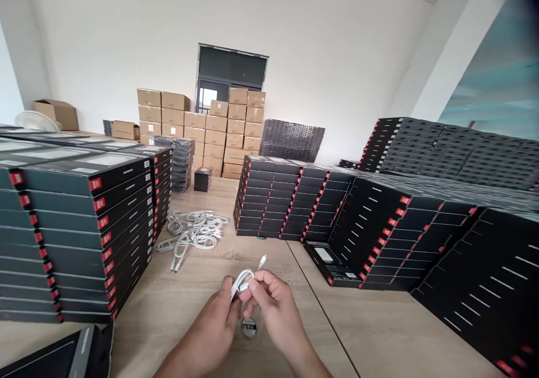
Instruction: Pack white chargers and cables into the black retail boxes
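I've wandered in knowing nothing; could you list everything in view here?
Held cable: one, white, looped between both hands
Loose cables: several, white, tabletop left of centre
Small round item: one, black and white, below the hands
Left box stacks: many, black with red tabs
Right box stacks: many, black with red tabs
Open box: one, black, right of the hands
Cartons: many, brown, mostly stacked at the back
Stacked dark items: count unclear, dark grey, near the cartons
Window: one, dark, back wall
Table: wood-coloured, beneath
Left hand: one, bare, on the cable
Right hand: one, bare, on the cable
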Demonstrator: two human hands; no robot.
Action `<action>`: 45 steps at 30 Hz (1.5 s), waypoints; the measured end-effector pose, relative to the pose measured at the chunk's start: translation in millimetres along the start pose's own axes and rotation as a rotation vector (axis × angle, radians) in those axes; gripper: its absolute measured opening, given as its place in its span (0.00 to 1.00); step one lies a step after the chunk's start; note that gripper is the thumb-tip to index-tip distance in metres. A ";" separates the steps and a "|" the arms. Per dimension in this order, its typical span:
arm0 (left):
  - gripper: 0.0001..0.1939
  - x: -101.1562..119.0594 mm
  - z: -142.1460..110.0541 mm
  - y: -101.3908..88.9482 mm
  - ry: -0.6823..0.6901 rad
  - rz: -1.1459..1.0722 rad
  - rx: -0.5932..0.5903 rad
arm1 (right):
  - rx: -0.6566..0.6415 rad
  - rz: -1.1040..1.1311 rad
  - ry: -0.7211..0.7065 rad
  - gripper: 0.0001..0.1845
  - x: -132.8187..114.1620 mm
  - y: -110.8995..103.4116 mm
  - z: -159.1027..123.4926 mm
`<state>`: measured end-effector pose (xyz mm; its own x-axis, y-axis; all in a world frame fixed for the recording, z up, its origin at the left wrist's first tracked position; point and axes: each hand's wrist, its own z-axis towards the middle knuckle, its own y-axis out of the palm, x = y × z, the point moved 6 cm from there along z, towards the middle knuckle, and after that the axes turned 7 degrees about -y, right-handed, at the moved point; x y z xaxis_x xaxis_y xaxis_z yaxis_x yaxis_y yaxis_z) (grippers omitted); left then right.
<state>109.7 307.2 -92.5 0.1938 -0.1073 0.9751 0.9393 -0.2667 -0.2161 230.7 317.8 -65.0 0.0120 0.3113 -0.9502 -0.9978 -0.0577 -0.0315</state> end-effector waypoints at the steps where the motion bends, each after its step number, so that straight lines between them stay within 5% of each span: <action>1: 0.08 0.4 0.1 0.2 -0.003 0.007 -0.001 | 0.007 0.005 0.002 0.22 0.2 -1.0 0.4; 8: 0.08 1.6 1.0 0.2 0.024 -0.050 -0.012 | -0.086 -0.053 0.092 0.19 9.0 5.1 -3.7; 13: 0.13 -1.5 6.6 1.6 -0.031 -0.218 -0.011 | 0.139 -0.393 -0.208 0.06 -6.6 -3.2 -6.3; 17: 0.15 -7.3 12.5 3.2 -0.060 -0.347 -0.006 | 0.278 -0.257 -0.200 0.10 -5.1 -17.0 -2.8; 20: 0.13 -7.7 12.9 4.2 -0.073 -0.382 -0.034 | 0.151 -0.032 -0.067 0.20 4.1 -14.3 3.9; 24: 0.06 1.2 8.9 1.2 -0.043 -0.382 -0.059 | 0.041 0.050 -0.032 0.20 1.9 -4.6 4.3; 34: 0.12 5.7 7.0 -0.8 -0.014 -0.278 -0.039 | 0.040 -0.014 -0.023 0.20 4.3 -1.8 1.8; 39: 0.13 1.9 6.6 -7.3 0.050 -0.107 0.173 | -0.010 -0.301 0.017 0.15 10.8 -11.1 3.0; 45: 0.12 0.4 7.1 -1.7 0.003 -0.124 0.081 | -0.333 -0.720 -0.305 0.16 -5.1 5.3 -4.9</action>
<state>110.2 314.5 -91.4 0.0742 -0.0808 0.9940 0.9758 -0.1997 -0.0891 225.6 311.2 -61.9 0.5715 0.6180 -0.5399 -0.6817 -0.0086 -0.7315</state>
